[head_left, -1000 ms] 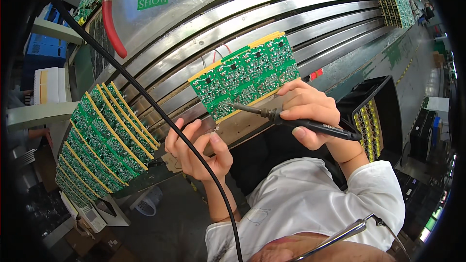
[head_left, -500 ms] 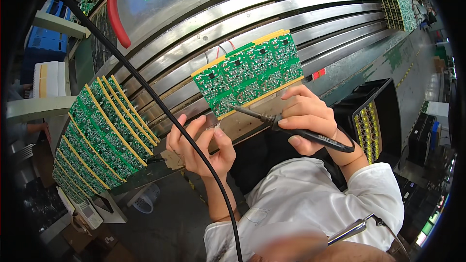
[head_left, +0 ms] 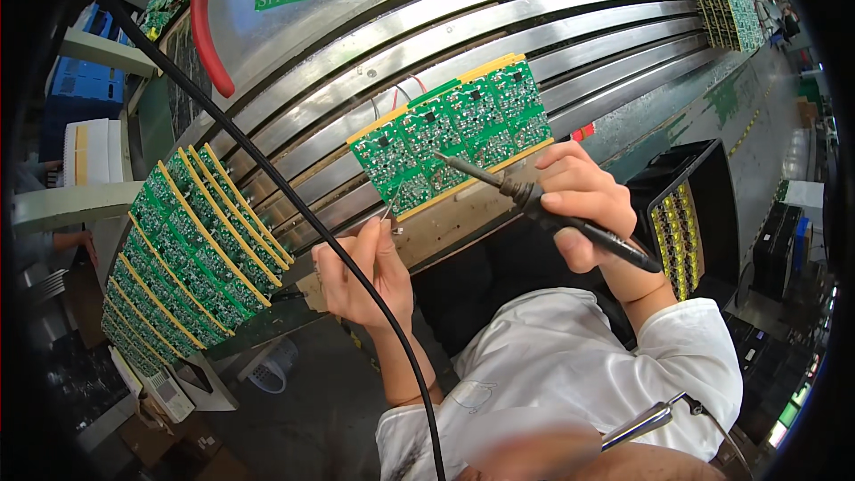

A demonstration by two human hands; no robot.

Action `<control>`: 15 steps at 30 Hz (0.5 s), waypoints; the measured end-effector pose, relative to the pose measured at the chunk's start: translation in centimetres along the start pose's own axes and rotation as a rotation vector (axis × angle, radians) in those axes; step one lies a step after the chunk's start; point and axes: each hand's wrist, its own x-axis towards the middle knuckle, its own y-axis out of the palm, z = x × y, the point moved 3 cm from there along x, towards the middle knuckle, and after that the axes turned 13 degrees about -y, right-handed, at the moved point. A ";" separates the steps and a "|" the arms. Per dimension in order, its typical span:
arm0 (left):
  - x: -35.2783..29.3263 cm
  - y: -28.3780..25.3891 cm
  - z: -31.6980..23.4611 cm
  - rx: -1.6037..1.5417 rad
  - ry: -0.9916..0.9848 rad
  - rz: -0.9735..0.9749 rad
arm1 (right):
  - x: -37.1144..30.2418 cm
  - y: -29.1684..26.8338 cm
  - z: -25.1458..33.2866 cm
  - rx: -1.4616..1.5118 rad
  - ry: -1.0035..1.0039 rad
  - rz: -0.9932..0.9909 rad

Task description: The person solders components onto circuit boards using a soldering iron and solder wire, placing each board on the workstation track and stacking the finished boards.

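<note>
A green circuit board panel with yellow edge strips lies on the metal rails, packed with small parts. My right hand is closed round the black handle of a soldering iron. Its tip is over the middle of the panel; whether it touches cannot be made out. At the panel's near left corner, my left hand pinches a thin wire-like piece that points up toward the board. Its exact kind is too small to tell. Small pale bits show by the fingertips. A black cable passes in front of this hand.
A row of similar panels stands at the left, and another stack at the far right. A black bin with yellow-studded pieces is beside my right arm. A clear plastic hood and red-handled tool are at the far left.
The soldering iron's tip has moved up and away from the panel's near edge, with my right hand shifting right. My left fingers have drawn together, and the thin piece now shows above them.
</note>
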 end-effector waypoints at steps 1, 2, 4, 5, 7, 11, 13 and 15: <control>0.3 0.1 -0.2 -0.008 0.027 -0.003 | 0.1 -0.2 -0.2 0.008 0.006 -0.016; 0.6 0.2 -0.5 -0.015 0.055 -0.006 | 0.1 -0.3 -0.3 0.016 0.012 -0.033; 1.1 0.5 -0.8 -0.031 0.109 -0.012 | 0.2 -0.6 -0.5 0.032 0.024 -0.065; 1.3 0.6 -0.8 -0.030 0.111 -0.012 | 0.2 -0.6 -0.5 0.031 0.023 -0.067; 1.7 0.7 -0.7 -0.045 0.139 -0.001 | 0.3 -0.4 -0.6 0.036 0.037 -0.069; 2.2 0.8 -0.7 -0.067 0.173 0.019 | 0.6 -0.8 -0.8 -0.002 0.014 -0.073; 2.2 0.7 -0.7 -0.081 0.180 0.033 | 0.7 -1.7 -0.9 -0.083 -0.060 -0.070; 2.1 0.6 -0.6 -0.083 0.182 0.038 | 0.6 -3.1 -1.6 -0.162 -0.087 -0.158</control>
